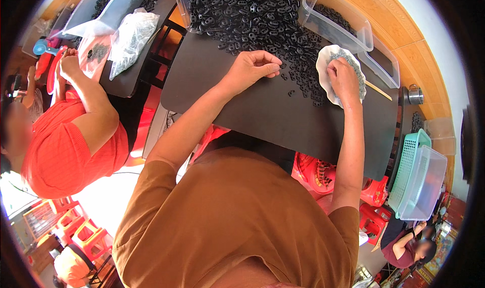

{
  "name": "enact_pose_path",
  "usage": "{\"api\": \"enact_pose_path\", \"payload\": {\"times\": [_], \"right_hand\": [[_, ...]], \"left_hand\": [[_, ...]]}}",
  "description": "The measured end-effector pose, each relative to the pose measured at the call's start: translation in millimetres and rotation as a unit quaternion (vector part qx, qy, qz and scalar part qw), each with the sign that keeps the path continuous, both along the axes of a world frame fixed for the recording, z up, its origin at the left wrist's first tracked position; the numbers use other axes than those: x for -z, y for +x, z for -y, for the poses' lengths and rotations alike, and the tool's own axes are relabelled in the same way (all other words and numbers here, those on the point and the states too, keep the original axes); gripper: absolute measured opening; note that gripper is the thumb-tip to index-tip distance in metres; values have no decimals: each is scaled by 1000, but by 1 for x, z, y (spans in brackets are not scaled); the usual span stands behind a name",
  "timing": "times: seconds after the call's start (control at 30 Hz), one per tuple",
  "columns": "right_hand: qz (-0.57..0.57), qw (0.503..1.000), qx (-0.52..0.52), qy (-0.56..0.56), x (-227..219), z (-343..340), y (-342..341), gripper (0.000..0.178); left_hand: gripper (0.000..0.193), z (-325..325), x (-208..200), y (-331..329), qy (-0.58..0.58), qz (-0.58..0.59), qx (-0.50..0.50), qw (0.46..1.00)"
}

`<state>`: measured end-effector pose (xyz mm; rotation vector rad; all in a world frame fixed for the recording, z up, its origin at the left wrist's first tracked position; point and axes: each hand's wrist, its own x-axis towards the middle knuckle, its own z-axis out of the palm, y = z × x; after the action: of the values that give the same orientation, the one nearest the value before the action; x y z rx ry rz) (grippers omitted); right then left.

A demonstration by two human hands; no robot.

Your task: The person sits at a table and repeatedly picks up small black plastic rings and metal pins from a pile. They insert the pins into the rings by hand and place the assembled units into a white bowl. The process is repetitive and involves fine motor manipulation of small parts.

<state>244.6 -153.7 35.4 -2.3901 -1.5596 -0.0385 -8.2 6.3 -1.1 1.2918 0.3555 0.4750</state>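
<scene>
A heap of small black oval plastic pieces with paired holes (242, 10) covers the far part of the dark table, thinning out toward the middle. Beside its near edge is my left hand (252, 69), thumb and forefinger pinched together; anything between the tips is too small to make out. To the right stands a white scalloped bowl (322, 65) filled with tiny grey metallic bits (359, 75). My right hand (343, 80) reaches into it, fingertips bunched down among the bits and hidden from sight. Several loose black pieces (303, 78) lie between my two hands.
Clear plastic bins (338, 28) stand at the back right, near a thin wooden stick (379, 91) and a metal cup (415, 95). A green basket (408, 166) is at far right. On the left, a person in red works beside a clear bag (132, 40).
</scene>
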Motion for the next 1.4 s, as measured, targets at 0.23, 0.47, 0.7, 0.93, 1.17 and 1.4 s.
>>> {"api": "enact_pose_path", "payload": {"times": [0.23, 0.47, 0.7, 0.93, 1.17, 1.4], "right_hand": [[-82, 993, 11, 90, 3, 11, 1, 4], [-201, 967, 38, 151, 9, 19, 5, 15], [-445, 863, 19, 239, 4, 23, 9, 7], [-618, 706, 2, 345, 8, 20, -5, 10], [-660, 653, -16, 370, 15, 20, -5, 10], [-613, 712, 0, 343, 13, 26, 1, 10]], "left_hand": [[11, 0, 1, 1, 35, -26, 2, 999], [16, 3, -4, 1, 49, -19, -15, 998], [13, 1, -5, 4, 62, -31, 13, 998], [14, 26, -39, 66, 245, 0, 20, 969], [23, 49, -50, 119, 340, 0, -23, 940], [11, 48, -40, 132, 385, 46, -58, 920]]}}
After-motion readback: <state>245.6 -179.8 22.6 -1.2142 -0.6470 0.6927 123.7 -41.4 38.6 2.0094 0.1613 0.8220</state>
